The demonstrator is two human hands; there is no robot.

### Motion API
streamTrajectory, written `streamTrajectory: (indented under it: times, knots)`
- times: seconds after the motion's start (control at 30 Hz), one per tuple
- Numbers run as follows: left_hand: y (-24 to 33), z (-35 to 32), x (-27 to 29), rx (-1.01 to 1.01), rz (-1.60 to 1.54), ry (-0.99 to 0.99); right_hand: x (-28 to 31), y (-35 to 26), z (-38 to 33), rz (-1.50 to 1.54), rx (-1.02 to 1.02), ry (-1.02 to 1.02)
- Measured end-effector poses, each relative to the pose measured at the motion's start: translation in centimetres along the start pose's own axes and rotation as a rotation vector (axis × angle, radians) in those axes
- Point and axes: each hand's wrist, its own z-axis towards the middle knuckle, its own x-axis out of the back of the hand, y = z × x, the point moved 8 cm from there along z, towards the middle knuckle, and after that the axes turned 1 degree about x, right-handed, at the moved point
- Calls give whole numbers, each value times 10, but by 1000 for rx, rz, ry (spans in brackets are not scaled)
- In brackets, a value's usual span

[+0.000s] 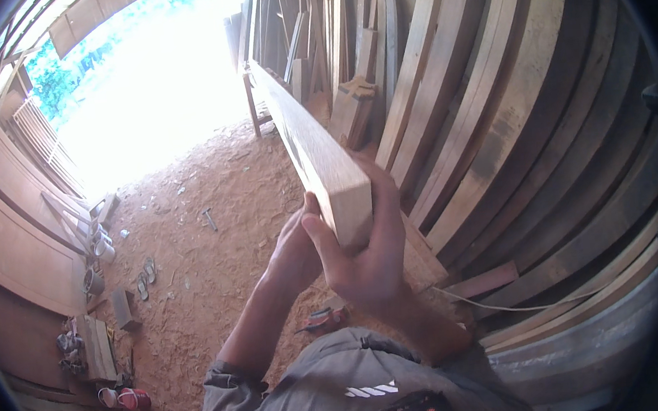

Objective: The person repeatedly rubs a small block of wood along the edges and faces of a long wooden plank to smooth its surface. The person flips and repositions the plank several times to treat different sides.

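A long, pale wooden board rises in front of me and runs away toward the bright opening, its squared end close to my body. My right hand cups this near end from below, fingers wrapped along the right face and thumb on the left. Against the board's left face, just beyond the right thumb, my left hand is closed on it; most of its fingers are hidden. The far end of the board appears near a thin wooden leg, but whether it rests there I cannot tell.
Timber planks lean along the right wall. A red-and-dark tool lies on the floor by my body. Farther off are a hammer, sandals, and buckets by wooden panels on the left. A pale cord crosses at right.
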Motion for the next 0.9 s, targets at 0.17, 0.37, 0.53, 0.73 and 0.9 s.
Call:
streamTrajectory:
  times: [0.17, 0.37, 0.53, 0.73, 0.9]
  knots:
    - [-81, -21, 47, 252, -157, -17, 11, 9, -66, -50, -122, -115]
    - [-202, -75, 108, 467, 47, 129, 32, 82, -211, -193, -751, -449]
    - [-255, -93, 171, 687, 450, 218, 56, 173, -343, 59, -1354, -316]
    - [-317, -131, 201, 805, 341, 220, 59, 220, -474, 103, -1509, -369]
    - [-357, -130, 189, 789, 248, 269, 84, 249, -505, -244, -1389, -357]
